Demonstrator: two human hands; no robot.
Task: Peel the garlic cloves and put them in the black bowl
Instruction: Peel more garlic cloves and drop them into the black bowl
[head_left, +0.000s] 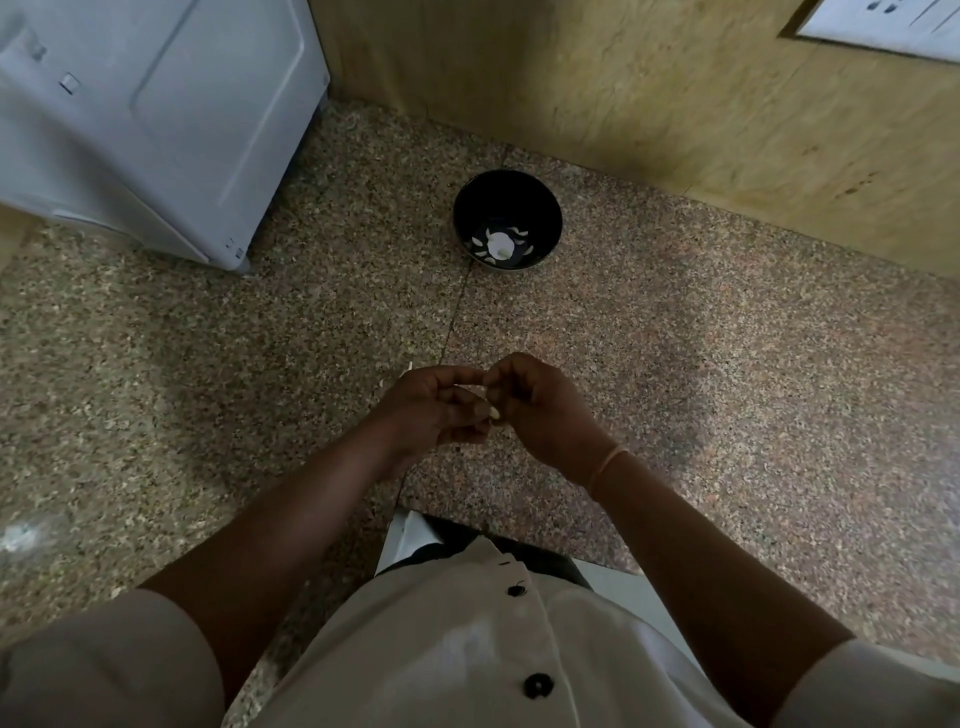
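In the head view both hands meet low over the speckled counter (727, 364). The left hand (428, 413) and right hand (543, 413) are curled, their fingers (448, 376) pinching a garlic clove (467, 385), of which only a pale sliver shows between the tips. To peel it well, one hand should probably hold the clove steady while the other's nail lifts the skin at one end. The black bowl (467, 200) sits at 12 o'clock from the hands, well apart, with pale cloves inside.

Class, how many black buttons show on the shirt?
2. Far button near the shirt's edge; near button closer to the camera. More may be hidden.
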